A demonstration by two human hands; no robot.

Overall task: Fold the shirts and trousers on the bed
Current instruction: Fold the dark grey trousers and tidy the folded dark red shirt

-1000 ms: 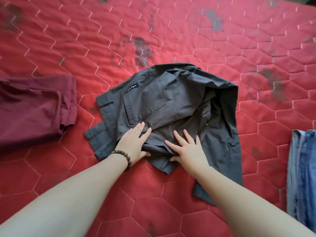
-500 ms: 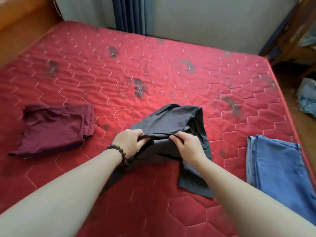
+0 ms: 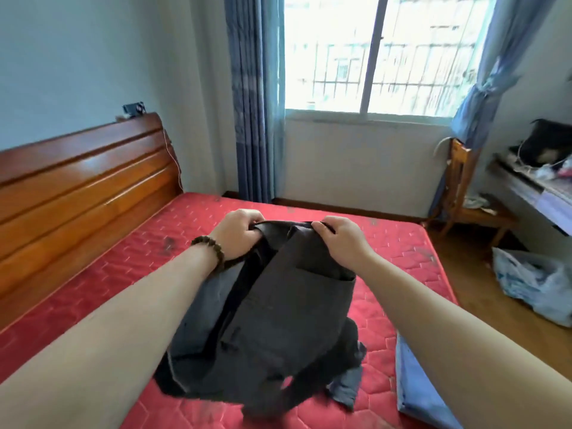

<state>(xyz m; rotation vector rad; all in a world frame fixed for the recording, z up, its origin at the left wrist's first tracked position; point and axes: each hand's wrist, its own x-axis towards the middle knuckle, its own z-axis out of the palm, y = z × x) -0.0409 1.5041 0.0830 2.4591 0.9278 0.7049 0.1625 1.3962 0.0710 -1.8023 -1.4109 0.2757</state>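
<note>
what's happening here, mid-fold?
A person is holding up a dark grey garment over the red bed. The left hand and right hand each grip its top edge, and its lower end hangs bunched near the mattress. It isn't folded yet. A folded blue piece lies at the right.

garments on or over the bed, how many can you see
2: the dark grey garment held up over the bed by the left hand and right hand, and a blue one lying at lower right. Others may be out of frame.

Garment above bed, headboard left.
</note>
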